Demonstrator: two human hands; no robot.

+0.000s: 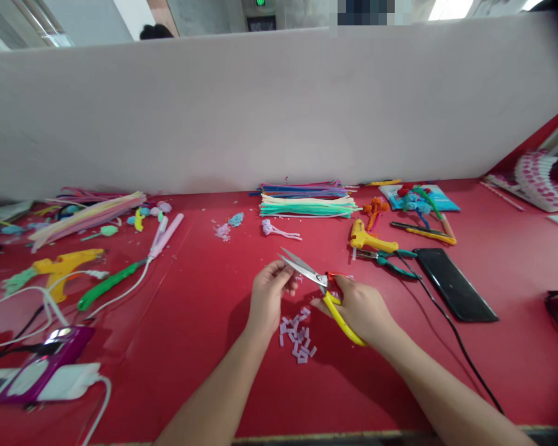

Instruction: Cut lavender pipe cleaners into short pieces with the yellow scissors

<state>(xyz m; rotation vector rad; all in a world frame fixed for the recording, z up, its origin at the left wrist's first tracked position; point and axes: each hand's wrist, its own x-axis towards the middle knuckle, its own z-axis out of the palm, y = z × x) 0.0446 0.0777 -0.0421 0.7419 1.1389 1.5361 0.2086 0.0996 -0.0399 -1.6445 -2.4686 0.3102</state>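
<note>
My right hand point(365, 306) grips a pair of scissors point(341, 319) with yellow and red handles. Their steel blades are parted and point up and left, over the fingers of my left hand point(270, 291). The left thumb and fingers are pinched together close to the blades; whatever lies between them is too small or hidden to make out. Below and between both hands, short lilac cut pieces point(300, 334) lie in a loose heap on the red table point(195, 365). Farther back rests a lilac fuzzy-stem figure point(279, 231) with thin trailing stems.
Pipe cleaner bundles point(309, 205) lie against the white partition point(260, 111). To the right are a yellow glue gun point(372, 238), teal-handled pliers point(390, 262) and a black phone point(454, 285). At left are another glue gun point(60, 269), a pink styling iron point(165, 237) and a power strip point(58, 365) with cables.
</note>
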